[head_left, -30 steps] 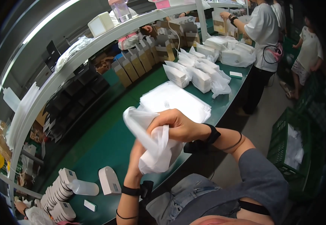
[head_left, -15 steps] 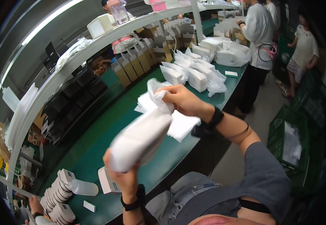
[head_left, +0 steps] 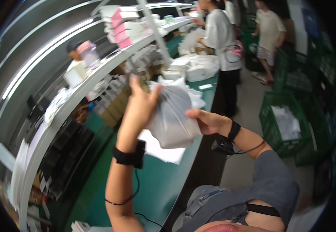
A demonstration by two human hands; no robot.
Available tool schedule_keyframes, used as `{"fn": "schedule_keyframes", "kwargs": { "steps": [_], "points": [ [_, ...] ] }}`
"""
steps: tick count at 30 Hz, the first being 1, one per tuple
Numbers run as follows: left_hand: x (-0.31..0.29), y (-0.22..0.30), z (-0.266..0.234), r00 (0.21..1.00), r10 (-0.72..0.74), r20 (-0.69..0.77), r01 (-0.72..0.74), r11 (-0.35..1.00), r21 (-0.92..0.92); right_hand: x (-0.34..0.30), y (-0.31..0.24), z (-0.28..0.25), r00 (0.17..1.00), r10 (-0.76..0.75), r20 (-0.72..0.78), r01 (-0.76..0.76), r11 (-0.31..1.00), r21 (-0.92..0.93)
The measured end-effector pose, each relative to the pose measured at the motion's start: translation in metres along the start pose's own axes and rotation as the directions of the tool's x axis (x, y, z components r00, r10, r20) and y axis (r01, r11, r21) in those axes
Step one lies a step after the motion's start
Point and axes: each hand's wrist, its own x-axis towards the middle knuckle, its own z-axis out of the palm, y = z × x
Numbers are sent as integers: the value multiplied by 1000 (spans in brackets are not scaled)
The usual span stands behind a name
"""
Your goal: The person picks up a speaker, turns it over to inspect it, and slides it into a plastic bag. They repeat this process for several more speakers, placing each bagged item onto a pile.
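Your left hand [head_left: 139, 108] and right hand [head_left: 206, 120] both grip a white plastic bag [head_left: 173, 116] raised above the long green counter [head_left: 152, 189], with white packets [head_left: 193, 69] piled farther along, a grey shelf [head_left: 79, 96] on your left, green crates [head_left: 287, 123] right, two people [head_left: 222, 34] beyond.

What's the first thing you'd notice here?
A white plastic bag raised in the middle of the picture, gripped by the left hand and the right hand. Below it runs a long green table, with white packages heaped at its far end.
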Motion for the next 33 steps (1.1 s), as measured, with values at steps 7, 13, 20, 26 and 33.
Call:
{"fn": "schedule_keyframes", "kwargs": {
  "steps": [7, 13, 20, 26, 33],
  "points": [
    [38, 41, -59, 978, 192, -86, -206, 953, -220, -27, -23, -35, 968, 78, -241, -36, 985, 172],
    [28, 35, -72, 988, 152, 22, -150, 987, -58, -32, -12, -49, 933, 152, -325, -110, 984, 143],
    [25, 37, -72, 993, 119, 22, -120, 992, 32, -21, 11, -62, 871, 283, -402, -285, 957, 56],
    [43, 57, -78, 961, 274, 33, -273, 923, 272, -19, 22, -62, 876, 322, -360, -359, 933, -39],
    [49, 64, -67, 950, 311, 11, -301, 910, 285, -26, 31, -70, 879, 325, -349, -387, 914, -125]
  ]
}}
